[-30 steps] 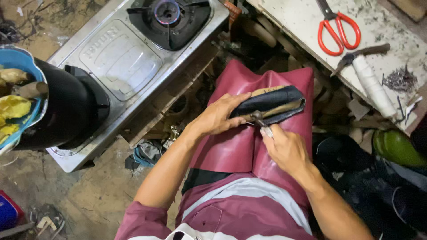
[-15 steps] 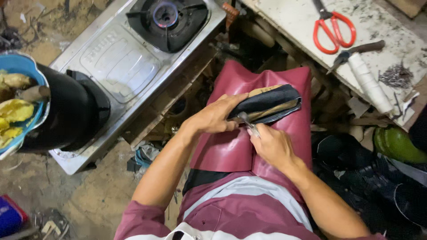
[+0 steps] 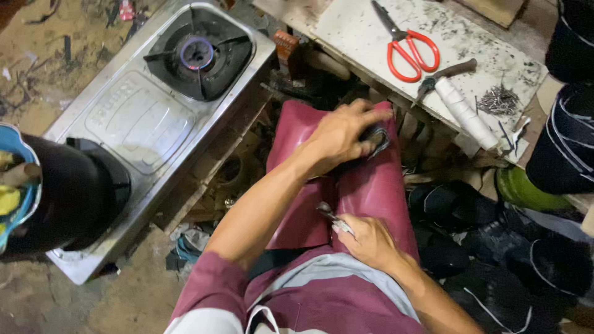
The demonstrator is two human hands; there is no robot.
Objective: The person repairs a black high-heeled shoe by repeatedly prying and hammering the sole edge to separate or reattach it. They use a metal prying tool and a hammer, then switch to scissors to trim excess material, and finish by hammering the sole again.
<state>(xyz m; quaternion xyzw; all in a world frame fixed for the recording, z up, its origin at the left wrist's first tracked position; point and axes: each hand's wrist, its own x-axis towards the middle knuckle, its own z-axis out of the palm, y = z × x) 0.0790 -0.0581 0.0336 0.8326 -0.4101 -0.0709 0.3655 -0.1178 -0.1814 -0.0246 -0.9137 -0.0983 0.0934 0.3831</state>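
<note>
My left hand [image 3: 342,132] lies over a black shoe piece [image 3: 375,140] at the far end of my lap and covers most of it. The lap is draped with a maroon leather apron [image 3: 371,185]. My right hand [image 3: 366,240] sits close to my body on the apron, fingers closed on a small metal tool [image 3: 332,216] whose tip points left. The two hands are apart, the right well behind the left.
A steel gas stove [image 3: 154,117] with a lit burner [image 3: 197,52] stands to the left, a black pot [image 3: 68,198] on it. Red scissors [image 3: 405,46], a knife [image 3: 445,74], a white roll [image 3: 464,111] and nails [image 3: 498,99] lie on the worn board ahead. Dark shoes [image 3: 495,247] pile at right.
My right hand has pulled back from the shoe piece toward my body with the tool. My left hand now covers the shoe piece from above.
</note>
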